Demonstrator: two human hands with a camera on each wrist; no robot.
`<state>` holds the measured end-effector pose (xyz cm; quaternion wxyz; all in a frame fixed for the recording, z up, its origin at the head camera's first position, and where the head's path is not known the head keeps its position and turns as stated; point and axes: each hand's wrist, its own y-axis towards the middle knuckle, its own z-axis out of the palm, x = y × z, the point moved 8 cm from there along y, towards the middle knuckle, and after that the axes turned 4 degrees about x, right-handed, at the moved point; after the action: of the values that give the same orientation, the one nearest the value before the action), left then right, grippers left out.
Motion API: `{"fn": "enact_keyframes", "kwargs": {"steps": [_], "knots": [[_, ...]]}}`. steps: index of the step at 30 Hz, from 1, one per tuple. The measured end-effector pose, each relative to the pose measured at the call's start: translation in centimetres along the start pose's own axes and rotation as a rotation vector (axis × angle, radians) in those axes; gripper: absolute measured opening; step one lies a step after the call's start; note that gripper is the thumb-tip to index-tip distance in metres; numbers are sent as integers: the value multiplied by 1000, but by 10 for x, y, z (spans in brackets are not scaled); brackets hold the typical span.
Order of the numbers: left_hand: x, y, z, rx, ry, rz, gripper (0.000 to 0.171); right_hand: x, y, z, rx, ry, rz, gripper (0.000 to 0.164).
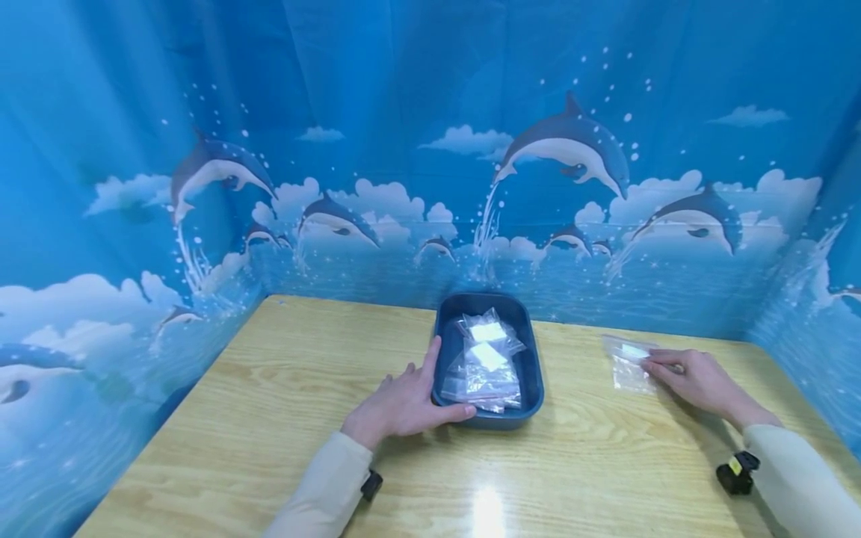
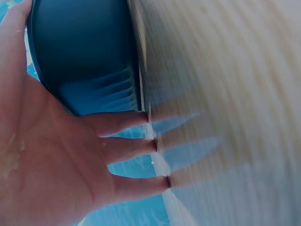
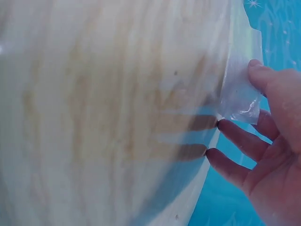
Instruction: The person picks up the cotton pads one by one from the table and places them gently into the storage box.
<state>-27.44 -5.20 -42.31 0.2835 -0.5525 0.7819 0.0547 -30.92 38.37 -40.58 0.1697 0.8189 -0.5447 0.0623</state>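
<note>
A dark blue plastic bin (image 1: 498,424) stands at the back middle of the table, with several clear zip bags (image 1: 486,366) heaped inside. My left hand (image 1: 410,403) rests against its near left corner, the thumb along the front rim and the forefinger along the left side. In the left wrist view the other fingers (image 2: 134,148) are straight and spread, their tips at the tabletop beside the bin. Off to the right, my right hand (image 1: 696,381) pinches one edge of a small clear zip bag (image 3: 242,80) between thumb and forefinger, low over the table.
The light wood table (image 1: 303,388) reaches back to a blue dolphin-print curtain (image 1: 403,187), which also closes off the left and right sides. The bin stands close to the back curtain. A black wrist camera (image 1: 736,472) sits under the right forearm.
</note>
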Motion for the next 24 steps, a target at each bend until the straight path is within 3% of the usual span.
{"fn": "enact_keyframes", "kwargs": {"steps": [13,24], "knots": [[-1,0,0,0,2,1,129,6,-3,-19,-75,54,69,29],[-1,-1,0,2,-4,-4,127,18,1,-24,-44,106,147,39]]}}
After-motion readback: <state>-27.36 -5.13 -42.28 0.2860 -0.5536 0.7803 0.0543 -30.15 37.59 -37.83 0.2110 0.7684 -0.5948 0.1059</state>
